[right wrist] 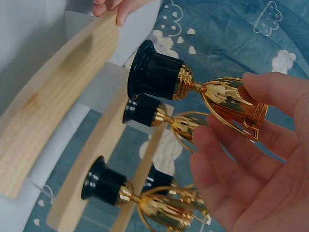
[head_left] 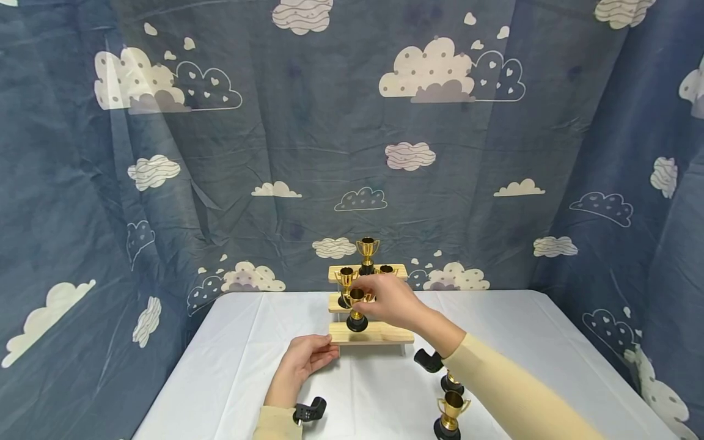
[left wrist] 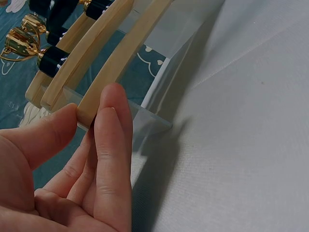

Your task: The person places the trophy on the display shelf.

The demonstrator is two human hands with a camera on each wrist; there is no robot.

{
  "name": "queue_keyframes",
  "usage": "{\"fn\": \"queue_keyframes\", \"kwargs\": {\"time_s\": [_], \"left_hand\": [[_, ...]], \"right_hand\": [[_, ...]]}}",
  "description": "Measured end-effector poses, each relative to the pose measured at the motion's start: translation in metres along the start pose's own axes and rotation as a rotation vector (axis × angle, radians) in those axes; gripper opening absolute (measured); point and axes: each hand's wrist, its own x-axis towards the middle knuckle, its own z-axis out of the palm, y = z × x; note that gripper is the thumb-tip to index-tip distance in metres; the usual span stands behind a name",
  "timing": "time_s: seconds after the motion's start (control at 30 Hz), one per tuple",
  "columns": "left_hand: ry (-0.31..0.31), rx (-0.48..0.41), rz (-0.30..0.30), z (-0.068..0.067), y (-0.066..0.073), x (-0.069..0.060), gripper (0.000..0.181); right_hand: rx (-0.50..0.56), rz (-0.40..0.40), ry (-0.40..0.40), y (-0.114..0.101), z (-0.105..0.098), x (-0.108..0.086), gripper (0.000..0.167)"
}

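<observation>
My right hand (head_left: pixel 393 300) holds a small gold trophy cup (head_left: pixel 357 322) with a black base, fingers and thumb around its cup part. In the right wrist view, that trophy's base (right wrist: pixel 159 75) appears just off the lowest plank (right wrist: pixel 63 92) of a three-step wooden stand. My left hand (head_left: pixel 305 360) pinches the left end of this lowest plank (head_left: pixel 385 333) between thumb and fingers. On the middle step stand a trophy (head_left: pixel 345 278) at left and another, mostly hidden behind my right hand (right wrist: pixel 270 154). One more trophy (head_left: pixel 367 247) stands on the top step.
Two more trophies stand on the white tablecloth at the front right: a nearer one (head_left: pixel 452 406) and one (head_left: pixel 452 385) partly covered by my right sleeve (head_left: pixel 506 385). Clear supports (left wrist: pixel 149 118) hold up the planks. A blue cloud-patterned curtain (head_left: pixel 330 134) surrounds the table (head_left: pixel 231 342).
</observation>
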Motion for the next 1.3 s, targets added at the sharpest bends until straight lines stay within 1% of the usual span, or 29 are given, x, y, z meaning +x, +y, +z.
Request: {"fn": "queue_keyframes", "kwargs": {"time_s": [0.2,0.43,0.6,0.73,1.0,1.2,1.3], "left_hand": [[-0.023,-0.005,0.017,-0.001,-0.002,-0.001,0.031],[-0.009,0.013,0.011,-0.001,0.000,-0.001,0.030],[-0.013,0.002,-0.002,-0.002,0.000,0.000,0.030],[-0.015,-0.004,-0.013,-0.002,0.001,0.001,0.031],[-0.019,0.006,-0.012,-0.001,0.001,0.002,0.031],[-0.021,0.011,-0.014,-0.001,0.002,0.000,0.030],[-0.026,0.011,-0.004,-0.001,0.003,0.001,0.030]], "right_hand": [[0.010,-0.004,-0.003,0.007,0.017,0.004,0.035],[0.013,0.013,-0.010,0.012,0.029,0.009,0.033],[0.015,0.032,-0.032,0.012,0.033,0.012,0.034],[0.003,0.044,-0.035,0.012,0.035,0.014,0.033],[-0.018,0.055,-0.049,0.013,0.041,0.015,0.035],[-0.007,0.074,-0.042,0.014,0.043,0.017,0.035],[0.005,0.078,-0.045,0.015,0.044,0.018,0.033]]}}
